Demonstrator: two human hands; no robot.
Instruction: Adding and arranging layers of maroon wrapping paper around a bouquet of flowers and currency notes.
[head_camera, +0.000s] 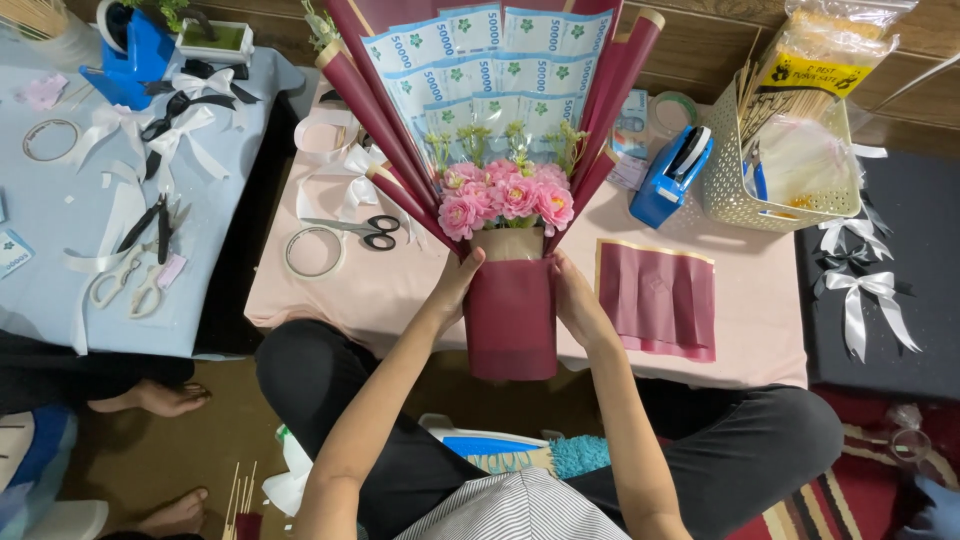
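I hold an upright bouquet (510, 310) wrapped in dark red paper over the near edge of a low pink table (380, 290). Pink flowers (505, 200) fill its middle, and a fan of banknotes (490, 60) rises behind them between rolled dark red paper sheets. My left hand (458, 285) grips the left side of the wrapped stem, just below the flowers. My right hand (578, 300) presses the right side at the same height.
On the pink table lie scissors (365, 230), a tape ring (313, 252), white ribbon (345, 170), a blue tape dispenser (672, 175), folded dark red paper (657, 297) and a cream basket (760, 170). A blue-covered table (60, 180) at left carries bows and pliers. Another person's feet (150, 398) show at lower left.
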